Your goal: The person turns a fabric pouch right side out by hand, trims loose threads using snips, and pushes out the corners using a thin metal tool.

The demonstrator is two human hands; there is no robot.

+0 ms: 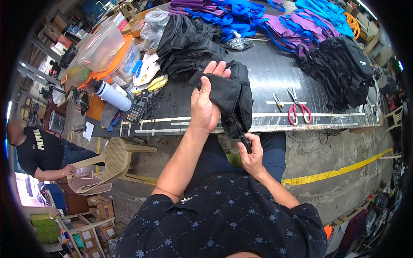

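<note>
A black fabric piece [234, 96], which looks like a small bag with straps, hangs over the table's front edge. My left hand [206, 103] is palm up with its fingers stretched out, and part of the fabric lies against the palm and fingers. Lower down and to the right, my right hand [251, 155] pinches the bottom end of the black fabric between thumb and fingers. Behind the piece lies a pile of black bags [185, 43].
Red-handled scissors [300, 109] and small snips [278, 102] lie right of my hands. Black bags [340, 69] are heaped at the right. A bottle [114, 96] and calculator [137, 109] stand left. A person [38, 150] is beside a chair [116, 159].
</note>
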